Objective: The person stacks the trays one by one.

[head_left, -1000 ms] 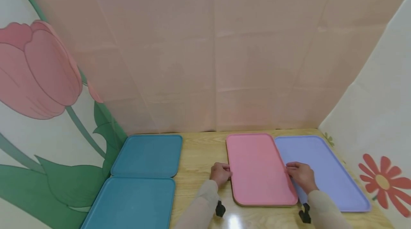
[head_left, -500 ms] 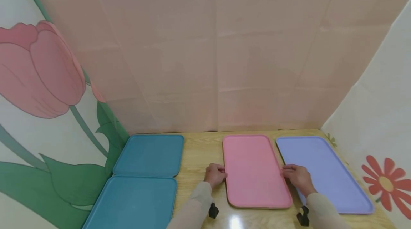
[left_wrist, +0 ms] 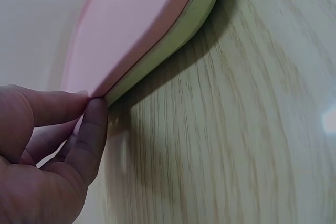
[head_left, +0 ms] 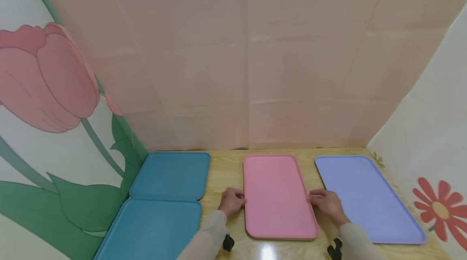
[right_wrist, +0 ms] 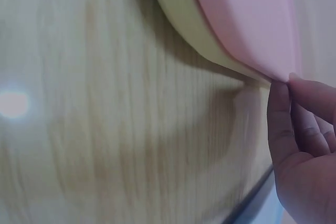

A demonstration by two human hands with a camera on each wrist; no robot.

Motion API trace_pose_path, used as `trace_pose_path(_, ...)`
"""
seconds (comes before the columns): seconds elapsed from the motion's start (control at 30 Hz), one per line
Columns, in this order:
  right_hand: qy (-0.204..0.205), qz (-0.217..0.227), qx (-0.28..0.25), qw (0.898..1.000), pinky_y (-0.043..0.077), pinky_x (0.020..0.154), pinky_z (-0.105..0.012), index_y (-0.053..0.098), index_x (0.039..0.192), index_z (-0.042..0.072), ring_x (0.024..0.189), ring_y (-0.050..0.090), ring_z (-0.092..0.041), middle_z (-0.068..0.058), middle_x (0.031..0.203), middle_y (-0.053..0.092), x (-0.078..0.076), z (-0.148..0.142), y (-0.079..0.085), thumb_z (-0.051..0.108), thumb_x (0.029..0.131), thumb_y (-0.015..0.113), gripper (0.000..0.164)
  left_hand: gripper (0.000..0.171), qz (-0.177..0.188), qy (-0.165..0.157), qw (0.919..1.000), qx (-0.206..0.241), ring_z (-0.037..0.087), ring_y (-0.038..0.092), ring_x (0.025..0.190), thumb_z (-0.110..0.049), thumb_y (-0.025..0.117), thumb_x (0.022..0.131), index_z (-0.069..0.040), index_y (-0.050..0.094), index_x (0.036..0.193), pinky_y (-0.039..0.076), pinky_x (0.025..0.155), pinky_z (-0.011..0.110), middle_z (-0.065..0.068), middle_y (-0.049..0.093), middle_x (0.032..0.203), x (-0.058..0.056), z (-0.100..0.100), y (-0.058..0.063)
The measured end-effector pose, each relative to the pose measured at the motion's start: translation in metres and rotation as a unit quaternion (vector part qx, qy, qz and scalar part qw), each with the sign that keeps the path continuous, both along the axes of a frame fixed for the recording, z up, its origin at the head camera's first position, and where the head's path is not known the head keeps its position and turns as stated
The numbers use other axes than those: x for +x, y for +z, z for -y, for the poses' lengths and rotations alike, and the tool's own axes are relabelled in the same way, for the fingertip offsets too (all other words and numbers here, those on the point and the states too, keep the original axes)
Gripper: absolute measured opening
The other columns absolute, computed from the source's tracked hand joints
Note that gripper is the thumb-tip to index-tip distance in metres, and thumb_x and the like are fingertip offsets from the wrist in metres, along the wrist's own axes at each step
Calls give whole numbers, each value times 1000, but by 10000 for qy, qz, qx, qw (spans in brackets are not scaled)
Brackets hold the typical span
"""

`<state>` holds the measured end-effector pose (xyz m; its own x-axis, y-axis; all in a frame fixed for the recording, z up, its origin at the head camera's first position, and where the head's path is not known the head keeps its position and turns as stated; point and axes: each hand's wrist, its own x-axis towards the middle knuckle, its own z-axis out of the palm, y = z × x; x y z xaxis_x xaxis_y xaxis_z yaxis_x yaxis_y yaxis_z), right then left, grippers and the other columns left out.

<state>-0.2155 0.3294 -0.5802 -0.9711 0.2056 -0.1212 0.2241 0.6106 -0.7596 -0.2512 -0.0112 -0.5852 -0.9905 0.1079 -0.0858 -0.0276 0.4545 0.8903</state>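
A pink rectangular tray point(head_left: 278, 195) lies flat over the wooden table in the head view, between both hands. Under it a pale yellow tray point(left_wrist: 181, 43) shows along the edge in both wrist views. My left hand point(head_left: 232, 202) pinches the left long edge with thumb and fingers. On the opposite side my right hand point(head_left: 328, 204) pinches the right edge, its fingertips point(right_wrist: 281, 95) at the rim where the pink and yellow layers meet.
A lilac tray point(head_left: 368, 199) lies to the right, apart from the pink one. Two teal trays, a far one point(head_left: 171, 175) and a near one point(head_left: 151, 227), lie at the left. A pinkish-brown sheet point(head_left: 248, 69) hangs behind the table point(head_left: 226, 171).
Both hands have moved left with the pink tray. It overlapped the lilac tray before; now a strip of table shows between them.
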Motion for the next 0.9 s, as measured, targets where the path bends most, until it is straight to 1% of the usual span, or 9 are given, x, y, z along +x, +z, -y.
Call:
trace_pose_path(0.13, 7, -12, -78, 10000, 52, 85, -37, 71, 113, -6, 108, 63, -38, -18, 106, 73, 0, 11, -3, 22, 89, 75, 38, 14, 109, -25, 9999, -82, 9, 62, 71, 5, 78, 79, 1, 78, 93, 55, 65, 25, 1, 69, 77, 0, 11, 0)
trace_pose_path(0.23, 11, -5, -186, 9998, 52, 87, -38, 71, 113, -6, 106, 65, -35, -17, 106, 73, 0, 18, -7, 22, 89, 75, 37, 15, 192, -26, 9997, -116, 10, 62, 72, 4, 77, 80, 1, 77, 94, 55, 65, 27, 1, 69, 78, 1, 20, 0)
trace_pose_path(0.3, -8, 23, -430, 9991, 53, 83, -36, 70, 113, -8, 100, 67, -31, -18, 105, 73, 0, 23, -8, 19, 89, 75, 37, 15, 223, -29, 9997, -108, 11, 63, 72, 5, 77, 80, 2, 77, 95, 56, 65, 28, 2, 69, 78, 2, 25, 0)
trace_pose_path(0.4, -50, 0, -696, 9976, 54, 74, -29, 69, 113, -10, 92, 69, -23, -19, 104, 73, 1, 31, -9, 16, 89, 75, 37, 16, 249, -41, 9996, -97, 13, 64, 74, 5, 77, 81, 3, 77, 97, 57, 65, 29, 4, 69, 80, 3, 33, -1)
trace_pose_path(0.57, -147, -65, -899, 9958, 52, 69, -22, 69, 111, -10, 83, 69, -15, -16, 99, 74, 1, 44, -11, 14, 86, 77, 35, 16, 257, -1, 9995, -163, 13, 64, 76, 4, 77, 81, 2, 77, 98, 56, 66, 29, 4, 70, 81, 4, 46, -2)
trace_pose_path(0.7, -139, -62, -949, 9954, 52, 70, -21, 68, 113, -10, 83, 71, -15, -16, 99, 75, 0, 49, -14, 13, 87, 76, 36, 17, 309, 63, 9992, -245, 13, 63, 75, 3, 77, 81, 1, 77, 98, 56, 66, 28, 3, 69, 81, 3, 50, 0)
trace_pose_path(0.77, -138, -50, -846, 9963, 52, 72, -22, 68, 113, -10, 84, 71, -16, -15, 99, 75, -1, 50, -14, 14, 87, 76, 36, 17, 290, 54, 9992, -285, 12, 63, 75, 2, 78, 81, 0, 78, 98, 55, 66, 28, 3, 70, 81, 3, 51, 0)
trace_pose_path(0.87, -108, 5, -665, 9977, 52, 73, -24, 69, 113, -9, 85, 70, -17, -15, 99, 74, -2, 51, -12, 15, 88, 75, 35, 18, 204, -39, 9993, -313, 12, 63, 77, 0, 79, 81, 0, 78, 99, 56, 67, 29, 3, 71, 83, 2, 56, 0)
trace_pose_path(0.9, -82, 4, -701, 9975, 53, 74, -26, 68, 113, -10, 84, 71, -18, -16, 99, 74, -3, 51, -11, 14, 88, 74, 35, 18, 140, -99, 9993, -324, 13, 63, 77, 1, 78, 82, 1, 77, 100, 56, 68, 29, 4, 71, 83, 2, 58, 0)
